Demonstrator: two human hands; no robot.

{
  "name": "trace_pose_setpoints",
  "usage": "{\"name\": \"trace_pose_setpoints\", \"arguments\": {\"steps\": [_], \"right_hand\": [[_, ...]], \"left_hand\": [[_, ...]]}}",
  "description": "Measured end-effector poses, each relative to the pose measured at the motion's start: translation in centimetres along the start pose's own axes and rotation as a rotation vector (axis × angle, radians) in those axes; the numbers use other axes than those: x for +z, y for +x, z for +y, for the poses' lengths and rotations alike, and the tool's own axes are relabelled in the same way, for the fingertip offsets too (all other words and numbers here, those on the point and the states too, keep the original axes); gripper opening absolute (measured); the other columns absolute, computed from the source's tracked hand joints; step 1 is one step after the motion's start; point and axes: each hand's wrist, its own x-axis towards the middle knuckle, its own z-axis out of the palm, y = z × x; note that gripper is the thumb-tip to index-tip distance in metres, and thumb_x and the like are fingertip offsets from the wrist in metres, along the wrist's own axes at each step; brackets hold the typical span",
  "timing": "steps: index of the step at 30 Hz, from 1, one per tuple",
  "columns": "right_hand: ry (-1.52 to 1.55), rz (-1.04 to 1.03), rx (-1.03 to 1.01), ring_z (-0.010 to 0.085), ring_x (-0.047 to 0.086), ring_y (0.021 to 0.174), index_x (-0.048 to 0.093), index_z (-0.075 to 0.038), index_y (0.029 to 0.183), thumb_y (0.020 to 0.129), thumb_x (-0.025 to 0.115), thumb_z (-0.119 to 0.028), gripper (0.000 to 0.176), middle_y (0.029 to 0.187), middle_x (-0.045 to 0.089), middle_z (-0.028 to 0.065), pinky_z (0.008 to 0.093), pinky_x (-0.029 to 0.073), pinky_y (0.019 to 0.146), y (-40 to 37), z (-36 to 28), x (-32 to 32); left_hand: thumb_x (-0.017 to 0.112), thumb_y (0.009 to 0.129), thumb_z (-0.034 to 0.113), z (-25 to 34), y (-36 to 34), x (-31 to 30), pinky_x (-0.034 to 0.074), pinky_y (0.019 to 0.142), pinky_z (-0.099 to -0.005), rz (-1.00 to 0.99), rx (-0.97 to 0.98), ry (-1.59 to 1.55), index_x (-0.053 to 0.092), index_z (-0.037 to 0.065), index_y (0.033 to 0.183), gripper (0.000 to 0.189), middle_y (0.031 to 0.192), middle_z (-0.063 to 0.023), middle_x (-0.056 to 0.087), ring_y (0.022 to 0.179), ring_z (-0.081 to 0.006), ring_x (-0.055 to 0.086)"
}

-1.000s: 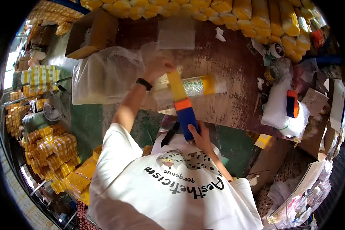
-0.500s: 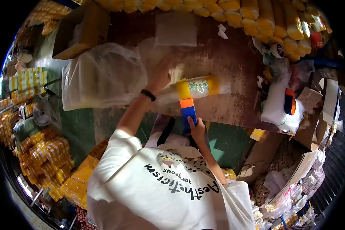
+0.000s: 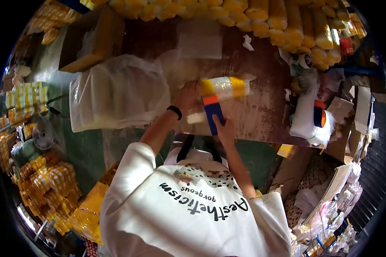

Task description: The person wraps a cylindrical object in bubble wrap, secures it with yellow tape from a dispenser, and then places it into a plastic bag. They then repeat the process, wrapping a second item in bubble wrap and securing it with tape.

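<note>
Close to me is the person's white shirt, and past it the right hand is wrapped around a blue tape holder. The holder points away from the person, and its orange end is up against the near side of the wrapped roll, by the yellow band on its left end. The roll lies on the brown table, long way from left to right, so the holder sits across it. The left hand is the nearer one, just beside the roll's left end; it is dim and blurry, so I cannot tell if its fingers pinch anything. From the right hand, the roll is straight ahead, past the holder. To the left is a big clear bag. Farthest back, lots of yellow rolls are piled up.
</note>
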Motion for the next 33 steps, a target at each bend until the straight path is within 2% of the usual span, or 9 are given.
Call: {"name": "trace_pose_setpoints", "arguments": {"steps": [4,10,11,14,17,20,23,26,33], "right_hand": [[0.076,0.049,0.077,0.0254,0.06,0.064,0.056,0.004,0.076,0.08,0.069,-0.047,0.053,0.067,0.059,0.0171,0.0367,0.046,0.061,-2.1,6.4,0.4],[-0.122,0.173,-0.09,0.0308,0.061,0.061,0.053,0.0,0.074,0.082,0.064,-0.051,0.053,0.064,0.058,0.0166,0.0393,0.047,0.057,-1.3,6.1,-1.2],[-0.155,0.151,-0.096,0.0304,0.061,0.06,0.053,0.0,0.074,0.081,0.064,-0.052,0.054,0.064,0.058,0.0162,0.0395,0.047,0.057,-1.0,6.2,-1.7],[-0.243,0.039,-0.06,0.0291,0.061,0.06,0.054,-0.001,0.073,0.08,0.062,-0.057,0.058,0.065,0.059,0.0152,0.0396,0.047,0.056,0.3,4.6,-3.6],[-0.281,-0.069,-0.014,0.0274,0.061,0.06,0.054,-0.001,0.072,0.079,0.061,-0.061,0.061,0.065,0.059,0.0144,0.039,0.048,0.058,3.2,2.5,-4.1],[-0.249,-0.081,-0.05,0.0257,0.061,0.061,0.056,0.001,0.074,0.079,0.06,-0.061,0.063,0.066,0.059,0.014,0.0384,0.048,0.059,4.3,-0.1,-3.0],[-0.125,-0.122,-0.002,0.0247,0.061,0.061,0.058,0.002,0.077,0.079,0.061,-0.06,0.062,0.065,0.059,0.0133,0.0375,0.048,0.059,4.3,-3.5,-3.0],[-0.106,-0.127,0.014,0.0245,0.061,0.059,0.059,0.003,0.078,0.078,0.064,-0.059,0.062,0.063,0.059,0.0127,0.0368,0.047,0.058,3.9,-2.3,-2.5],[-0.101,-0.121,0.072,0.0264,0.064,0.064,0.061,0.003,0.082,0.078,0.066,-0.054,0.058,0.069,0.062,0.0171,0.0363,0.049,0.06,0.3,6.6,-2.7]], "left_hand": [[0.081,0.062,0.036,1.1,0.0,-2.1,0.037,0.103,-0.0418,0.002,0.034,-0.092,0.026,-0.006,0.139,0.103,0.13,-0.0249,0.045,0.121,-0.038,0.043],[0.081,0.059,0.039,2.2,-0.7,-2.3,0.044,0.094,-0.0416,-0.274,-0.125,-0.366,0.041,-0.002,0.129,0.09,0.114,-0.0211,0.058,0.108,-0.0377,0.054],[0.081,0.059,0.041,1.9,-0.9,-2.2,0.041,0.098,-0.0422,-0.372,-0.16,-0.457,0.042,0.0,0.13,0.091,0.123,-0.021,0.053,0.116,-0.0359,0.05],[0.079,0.056,0.04,1.3,-1.8,-2.6,0.041,0.097,-0.0407,-0.166,-0.058,-0.276,0.048,0.0,0.124,0.084,0.124,-0.0205,0.052,0.118,-0.0336,0.047],[0.079,0.057,0.034,0.6,-1.8,-1.7,0.038,0.101,-0.0419,0.25,0.16,-0.034,0.036,-0.002,0.134,0.095,0.131,-0.0208,0.044,0.122,-0.0345,0.043],[0.078,0.067,0.036,1.7,-2.3,-1.4,0.03,0.108,-0.0441,0.021,0.135,0.04,0.012,0.0,0.146,0.109,0.144,-0.0218,0.027,0.132,-0.0359,0.03],[0.078,0.067,0.037,2.3,-1.2,-1.2,0.027,0.11,-0.0448,0.006,-0.093,0.06,0.007,-0.001,0.146,0.113,0.144,-0.0229,0.024,0.132,-0.0381,0.029],[0.081,0.056,0.026,2.4,-0.7,-0.7,0.04,0.098,-0.0411,0.183,-0.095,0.062,0.025,-0.005,0.137,0.103,0.127,-0.0221,0.042,0.116,-0.0352,0.046],[0.08,0.058,0.027,1.9,0.7,-1.2,0.043,0.094,-0.0405,0.186,-0.057,-0.054,0.032,-0.004,0.133,0.094,0.115,-0.0226,0.054,0.109,-0.0346,0.053]]}}
